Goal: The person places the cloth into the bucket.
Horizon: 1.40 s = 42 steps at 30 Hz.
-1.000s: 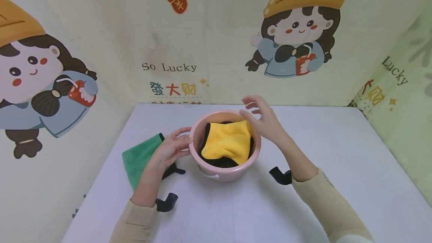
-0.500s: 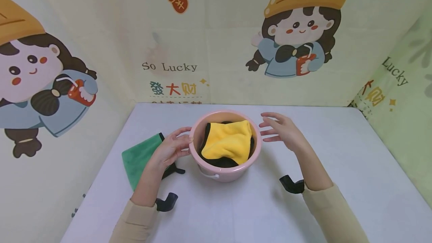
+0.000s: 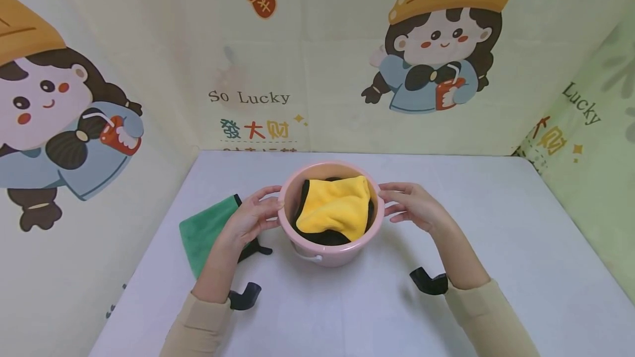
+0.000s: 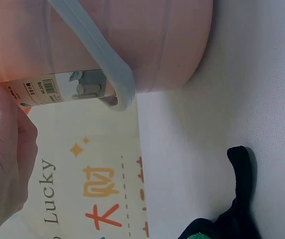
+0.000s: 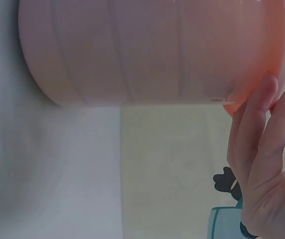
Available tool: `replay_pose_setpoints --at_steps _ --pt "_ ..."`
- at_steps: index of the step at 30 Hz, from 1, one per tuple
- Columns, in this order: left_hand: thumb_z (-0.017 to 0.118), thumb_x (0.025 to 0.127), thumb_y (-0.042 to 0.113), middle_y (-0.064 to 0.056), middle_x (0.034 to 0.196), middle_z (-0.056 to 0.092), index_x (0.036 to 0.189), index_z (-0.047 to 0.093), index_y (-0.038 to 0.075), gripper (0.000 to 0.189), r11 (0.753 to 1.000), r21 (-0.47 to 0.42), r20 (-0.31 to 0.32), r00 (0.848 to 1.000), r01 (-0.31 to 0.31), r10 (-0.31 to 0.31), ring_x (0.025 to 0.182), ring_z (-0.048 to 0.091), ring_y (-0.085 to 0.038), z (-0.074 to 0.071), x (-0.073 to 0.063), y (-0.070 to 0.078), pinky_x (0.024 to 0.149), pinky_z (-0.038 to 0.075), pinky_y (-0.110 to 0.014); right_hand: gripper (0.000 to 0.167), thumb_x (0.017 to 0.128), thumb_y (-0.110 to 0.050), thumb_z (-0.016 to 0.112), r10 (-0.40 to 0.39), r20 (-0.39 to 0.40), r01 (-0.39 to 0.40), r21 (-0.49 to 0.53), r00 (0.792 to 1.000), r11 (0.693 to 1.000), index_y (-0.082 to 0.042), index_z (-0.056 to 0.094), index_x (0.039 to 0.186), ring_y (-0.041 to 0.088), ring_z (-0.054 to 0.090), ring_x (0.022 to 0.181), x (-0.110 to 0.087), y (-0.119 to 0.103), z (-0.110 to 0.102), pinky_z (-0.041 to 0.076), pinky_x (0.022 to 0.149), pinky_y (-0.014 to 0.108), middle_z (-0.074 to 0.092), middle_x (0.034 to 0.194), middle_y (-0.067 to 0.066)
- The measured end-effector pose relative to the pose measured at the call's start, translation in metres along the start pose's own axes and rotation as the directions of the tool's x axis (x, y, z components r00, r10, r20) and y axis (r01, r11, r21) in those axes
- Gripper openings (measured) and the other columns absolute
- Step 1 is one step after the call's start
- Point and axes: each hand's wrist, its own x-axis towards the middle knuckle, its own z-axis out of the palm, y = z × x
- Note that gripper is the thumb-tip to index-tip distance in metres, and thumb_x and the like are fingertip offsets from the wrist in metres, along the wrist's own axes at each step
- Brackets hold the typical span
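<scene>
A pink bucket (image 3: 331,255) stands upright on the table, with a folded yellow cloth (image 3: 337,208) edged in black inside it. My left hand (image 3: 252,218) holds the bucket's rim on the left side, thumb tip over the edge. On the opposite side my right hand (image 3: 414,204) touches the rim with nearly straight fingers; the right wrist view shows its fingertips (image 5: 267,84) at the wall just under the lip. The bucket's pale handle (image 4: 100,47) hangs down the side, next to a printed label (image 4: 38,92).
A green cloth (image 3: 205,230) with black edging lies on the white table (image 3: 342,313), partly under my left forearm. A black strip (image 4: 239,174) sticks out from it toward the bucket. A patterned curtain (image 3: 327,70) rises behind the table's back edge.
My right hand has come away from above the bucket's opening, swung out to the right, then moved in to touch the rim. The left hand, bucket and both cloths have stayed put.
</scene>
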Motion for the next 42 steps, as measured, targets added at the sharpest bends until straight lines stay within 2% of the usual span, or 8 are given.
replay_pose_setpoints --at_steps 8,11,14,19,22,25,32,42 --pt "0.064 0.085 0.013 -0.012 0.107 0.058 0.132 0.042 0.01 0.051 0.983 0.18 -0.059 0.997 -0.043 0.055 0.084 0.063 -0.021 0.002 -0.003 0.004 0.077 0.053 -0.035 0.057 0.087 -0.027 0.062 0.002 -0.01 -0.002 -0.009 1.0 1.0 0.002 0.042 0.132 0.013 0.063 0.067 0.002 0.002 0.002 0.053 0.059 0.023 0.064 0.092 0.0" --pt "0.068 0.083 0.021 -0.012 0.104 0.056 0.129 0.046 0.011 0.052 0.887 0.441 -0.11 0.972 -0.139 0.207 0.086 0.061 -0.023 0.003 -0.01 0.004 0.076 0.053 -0.033 0.057 0.087 -0.028 0.061 -0.011 -0.007 0.01 -0.02 1.0 1.0 0.002 0.042 0.132 0.013 0.063 0.067 0.003 0.003 0.002 0.053 0.059 0.022 0.064 0.091 0.0" --pt "0.069 0.081 0.024 -0.013 0.107 0.054 0.127 0.047 0.009 0.053 0.67 0.695 -0.098 0.888 -0.262 0.449 0.093 0.057 -0.027 0.0 -0.017 0.002 0.078 0.052 -0.038 0.056 0.088 -0.027 0.061 -0.019 0.003 0.02 -0.018 1.0 1.0 0.002 0.041 0.131 0.013 0.063 0.067 0.004 0.003 0.001 0.052 0.057 0.021 0.064 0.089 0.0" --pt "0.067 0.082 0.022 -0.017 0.121 0.049 0.125 0.048 0.004 0.05 0.165 0.956 0.057 0.707 -0.241 0.705 0.109 0.044 -0.034 -0.02 -0.023 -0.006 0.089 0.04 -0.051 0.057 0.088 -0.027 0.061 -0.023 0.018 0.023 -0.005 1.0 1.0 0.003 0.04 0.132 0.012 0.062 0.066 0.004 0.004 0.0 0.052 0.056 0.02 0.065 0.087 -0.001" --pt "0.068 0.078 0.029 -0.017 0.126 0.046 0.126 0.047 0.006 0.057 -0.067 0.99 0.136 0.707 -0.125 0.694 0.114 0.039 -0.037 -0.039 -0.024 -0.017 0.091 0.034 -0.056 0.055 0.088 -0.027 0.061 -0.012 0.012 0.012 0.006 1.0 1.0 0.002 0.042 0.131 0.012 0.062 0.066 0.004 0.004 0.001 0.051 0.055 0.02 0.065 0.085 -0.001" --pt "0.069 0.073 0.037 -0.015 0.13 0.044 0.128 0.046 0.009 0.066 -0.196 0.978 0.185 0.752 -0.075 0.633 0.117 0.037 -0.036 -0.058 -0.025 -0.029 0.091 0.031 -0.057 0.055 0.088 -0.026 0.061 -0.011 0.021 0.011 0.009 1.0 1.0 0.002 0.041 0.131 0.011 0.062 0.066 0.005 0.004 0.002 0.051 0.055 0.02 0.065 0.084 -0.001" --pt "0.07 0.065 0.053 -0.011 0.134 0.042 0.132 0.045 0.011 0.083 -0.312 0.947 0.235 0.82 -0.072 0.523 0.122 0.036 -0.036 -0.089 -0.026 -0.051 0.095 0.028 -0.059 0.055 0.088 -0.025 0.06 -0.018 0.03 0.017 0.016 0.999 1.0 0.003 0.04 0.132 0.011 0.062 0.066 0.004 0.005 0.001 0.051 0.055 0.02 0.065 0.083 -0.002" --pt "0.069 0.062 0.059 -0.012 0.141 0.036 0.136 0.041 0.014 0.092 -0.314 0.945 0.214 0.9 -0.092 0.38 0.128 0.03 -0.037 -0.109 -0.024 -0.068 0.098 0.023 -0.064 0.055 0.088 -0.024 0.06 -0.025 0.038 0.024 0.021 0.999 0.999 0.003 0.04 0.131 0.011 0.062 0.065 0.002 0.003 0.001 0.051 0.054 0.019 0.065 0.082 -0.002"
